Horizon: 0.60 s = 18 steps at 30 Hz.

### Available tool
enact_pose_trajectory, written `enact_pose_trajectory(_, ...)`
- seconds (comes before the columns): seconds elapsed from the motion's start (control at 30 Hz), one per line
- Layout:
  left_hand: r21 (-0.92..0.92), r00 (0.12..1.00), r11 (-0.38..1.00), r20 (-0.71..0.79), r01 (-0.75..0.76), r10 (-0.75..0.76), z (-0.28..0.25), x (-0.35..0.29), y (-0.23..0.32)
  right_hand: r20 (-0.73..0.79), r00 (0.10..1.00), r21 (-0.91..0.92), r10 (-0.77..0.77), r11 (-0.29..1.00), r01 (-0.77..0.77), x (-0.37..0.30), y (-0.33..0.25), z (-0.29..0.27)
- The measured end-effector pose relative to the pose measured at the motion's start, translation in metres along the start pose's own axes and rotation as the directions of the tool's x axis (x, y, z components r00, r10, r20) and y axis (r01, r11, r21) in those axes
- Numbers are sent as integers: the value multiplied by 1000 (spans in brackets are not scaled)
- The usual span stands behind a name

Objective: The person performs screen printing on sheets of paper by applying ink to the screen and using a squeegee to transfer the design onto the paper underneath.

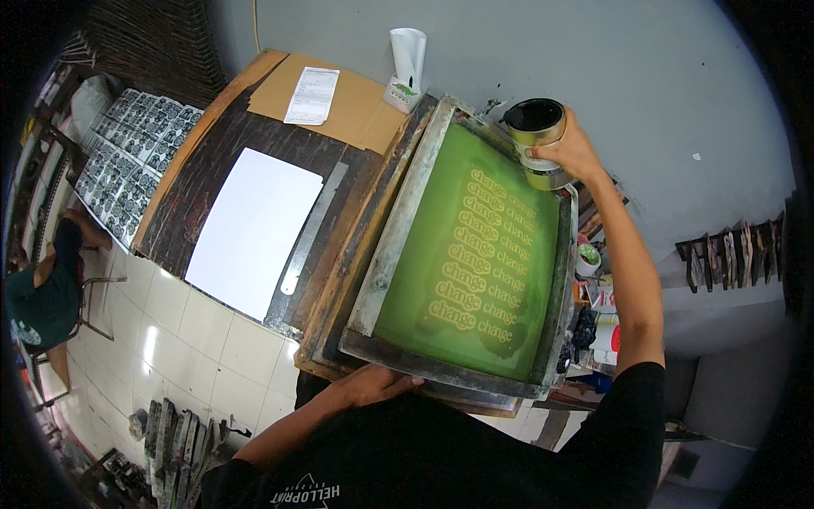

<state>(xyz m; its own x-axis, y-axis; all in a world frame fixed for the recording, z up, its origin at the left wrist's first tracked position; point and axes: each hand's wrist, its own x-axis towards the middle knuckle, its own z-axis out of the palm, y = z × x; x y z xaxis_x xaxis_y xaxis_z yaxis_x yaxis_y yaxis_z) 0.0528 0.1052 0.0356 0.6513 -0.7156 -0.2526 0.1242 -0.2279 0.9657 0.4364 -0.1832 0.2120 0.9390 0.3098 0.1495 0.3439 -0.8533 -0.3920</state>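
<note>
The step in hand looks like handling a supply at the printing screen: the right hand (577, 153) is clamped around a gold-banded tin (530, 136) at the screen's far right corner, fingers and thumb wrapped about its side. The tin's dark mouth faces up (what it holds, I cannot tell), and whether its base touches the wooden frame (396, 220) is unclear too. Within that frame lies green mesh (407, 254) bearing 2 columns of pale lettering. The left hand (373, 386) lies at the frame's near edge, fingers together; I cannot tell whether it grips or merely rests. White paper (254, 229) lies on the dark tabletop (246, 136) to the left, beside a metal strip (309, 237). I'd judge that the next move calls for a firm grip, a controlled tilt and a steady frame.
</note>
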Motion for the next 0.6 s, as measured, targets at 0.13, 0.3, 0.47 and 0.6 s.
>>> enact_pose_trajectory(0.13,-14,997,998,58,57,-56,-6,1,7,5,1000,12,26,1000,-26,-3,-7,-5)
enact_pose_trajectory(0.3,-13,1000,1000,9,-6,6,-1,1,1,-18,999,74,31,997,-29,-18,2,-16)
enact_pose_trajectory(0.47,15,1000,1000,-7,-5,5,4,2,-11,11,994,74,105,992,-106,-36,16,-32)
enact_pose_trajectory(0.6,-9,1000,1000,-11,6,-7,2,2,-8,-46,981,-25,191,981,-192,-58,30,-46)
